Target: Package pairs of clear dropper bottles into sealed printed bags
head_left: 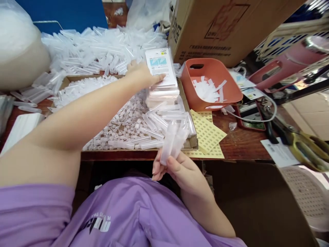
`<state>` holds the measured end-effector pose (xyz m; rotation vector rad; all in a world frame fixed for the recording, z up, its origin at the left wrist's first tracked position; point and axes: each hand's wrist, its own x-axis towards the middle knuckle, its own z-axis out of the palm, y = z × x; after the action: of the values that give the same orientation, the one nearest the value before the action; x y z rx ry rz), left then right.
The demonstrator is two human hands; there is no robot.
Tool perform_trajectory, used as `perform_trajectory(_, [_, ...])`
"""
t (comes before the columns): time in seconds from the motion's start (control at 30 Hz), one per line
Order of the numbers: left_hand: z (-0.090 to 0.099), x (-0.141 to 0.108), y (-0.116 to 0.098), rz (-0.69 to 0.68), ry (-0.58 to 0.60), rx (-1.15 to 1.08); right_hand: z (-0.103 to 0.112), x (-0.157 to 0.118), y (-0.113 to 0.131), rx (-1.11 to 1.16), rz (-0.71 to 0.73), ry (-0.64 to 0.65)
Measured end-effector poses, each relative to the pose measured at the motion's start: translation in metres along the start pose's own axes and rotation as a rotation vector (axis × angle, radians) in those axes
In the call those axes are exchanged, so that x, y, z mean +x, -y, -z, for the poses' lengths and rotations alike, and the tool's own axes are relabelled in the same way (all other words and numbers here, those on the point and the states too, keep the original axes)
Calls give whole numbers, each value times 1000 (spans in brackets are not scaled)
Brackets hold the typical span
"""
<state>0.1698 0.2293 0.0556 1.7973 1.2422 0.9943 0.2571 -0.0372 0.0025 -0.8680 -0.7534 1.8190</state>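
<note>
Head view:

1. The right hand (186, 171) holds a few translucent plastic pieces (171, 145), its fingers closed on their lower ends, thumb in front; the pieces point upward, just past the near edge of the cardboard tray (194, 142).
2. The left hand (141, 75) reaches to the stack of printed cards (160, 67). Its thumb lies extended over the top card and its other fingers are bent to the left; I cannot tell whether they grip anything.
3. The stack is at the tray's right side, with clear tubes (153, 144) near it and small white parts (123, 120) to its left.
4. Right of the tray, an orange basket (216, 63) holds white strips (207, 90).
5. Yellow sticker sheets (208, 132) lie on the tabletop (239, 144), near scissors (305, 147).
</note>
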Motion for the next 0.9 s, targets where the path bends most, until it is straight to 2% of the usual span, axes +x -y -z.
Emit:
perform_trajectory(0.07, [-6,13,10,47,22,199,0,-2,-3,1,-17,5])
perform_trajectory(0.13, [-6,15,15,72,18,385,2,-3,-5,22,-20,-1])
perform_trajectory(0.2, [-2,11,14,65,-18,448,4,-2,-6,41,-24,-15])
perform_trajectory(0.4, [14,2,9,34,-100,398,5,3,-8,8,-56,-43])
perform_trajectory(0.53, [20,-12,-2,-42,-134,189,4,2,-10,-21,-40,-47])
perform_trajectory(0.6, [24,-31,-13,-90,-114,20,4,0,-8,-18,14,-61])
perform_trajectory(0.7, [32,-75,-29,-112,10,-207,1,-2,1,11,153,-68])
perform_trajectory(0.73, [35,-92,-33,-47,147,-431,0,-3,5,20,189,-67])
perform_trajectory(0.77, [37,-111,-35,48,192,-607,-2,-2,9,29,214,-68])
perform_trajectory(0.83, [39,-145,-33,216,174,-798,-5,0,15,42,232,-84])
perform_trajectory(0.9, [40,-174,-26,358,105,-908,-8,4,16,41,214,-132])
